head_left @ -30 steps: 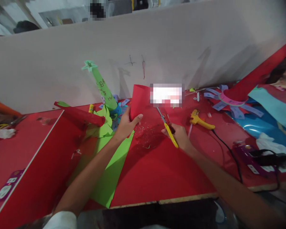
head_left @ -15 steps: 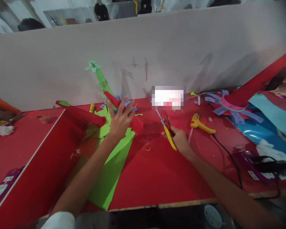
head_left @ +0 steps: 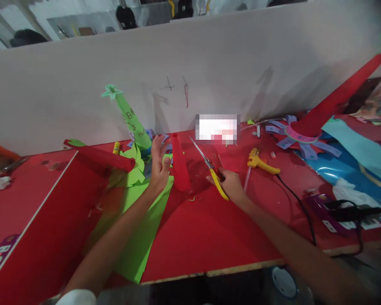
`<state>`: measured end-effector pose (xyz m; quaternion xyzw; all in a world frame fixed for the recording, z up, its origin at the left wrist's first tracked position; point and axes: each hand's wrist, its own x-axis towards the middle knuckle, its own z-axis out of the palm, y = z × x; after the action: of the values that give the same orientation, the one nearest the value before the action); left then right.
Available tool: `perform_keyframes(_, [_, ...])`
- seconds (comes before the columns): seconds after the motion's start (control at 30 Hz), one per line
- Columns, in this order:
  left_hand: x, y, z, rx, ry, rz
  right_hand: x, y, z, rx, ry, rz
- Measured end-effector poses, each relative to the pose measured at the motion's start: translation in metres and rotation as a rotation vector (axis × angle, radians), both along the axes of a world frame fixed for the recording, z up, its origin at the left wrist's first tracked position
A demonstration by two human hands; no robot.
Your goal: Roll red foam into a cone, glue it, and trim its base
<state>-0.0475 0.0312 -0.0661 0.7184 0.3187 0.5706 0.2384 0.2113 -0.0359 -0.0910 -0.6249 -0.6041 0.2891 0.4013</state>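
Note:
My right hand is closed on scissors with yellow and red handles, their blades pointing up and to the left, away from me. My left hand is raised with its fingers apart and nothing in it. Just right of it is a narrow red paper cone, wider at its near end; I cannot tell whether it touches the fingers. Behind the left hand a green paper cone with handwriting and a pale green star-shaped top leans to the left. Green paper sheets lie under my left forearm.
A yellow glue gun lies right of the scissors, its cord running toward a purple power box. Far right, a red cone has purple strips around its base. A red panel stands at left; a grey partition closes the back.
My left hand has come away from the red cone, which was tilted under it and now sits to its right. The right hand keeps the scissors. The view has shifted slightly right.

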Motion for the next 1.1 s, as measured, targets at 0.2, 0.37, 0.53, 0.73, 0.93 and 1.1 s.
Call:
perform_keyframes(0.2, [0.012,-0.012,-0.006,-0.228,0.203,-0.333,-0.002,0.0,-0.007,-0.012,0.04,0.009])
perform_keyframes(0.37, [0.025,-0.033,-0.014,-0.306,0.526,-0.299,-0.005,-0.001,-0.005,-0.001,0.031,-0.003])
perform_keyframes(0.53, [0.027,-0.025,-0.02,-0.279,0.338,-0.061,-0.006,-0.003,0.003,-0.006,-0.012,0.004])
perform_keyframes(0.73, [0.02,0.034,-0.019,-0.306,-0.051,0.158,-0.009,-0.004,0.003,0.013,-0.004,0.016])
perform_keyframes(0.93, [0.03,0.106,-0.036,-0.31,-0.144,0.238,-0.006,-0.002,-0.001,0.022,-0.046,0.009])
perform_keyframes(1.1, [0.031,0.127,-0.055,-0.294,-0.079,0.134,-0.003,-0.001,0.0,0.009,-0.109,-0.015])
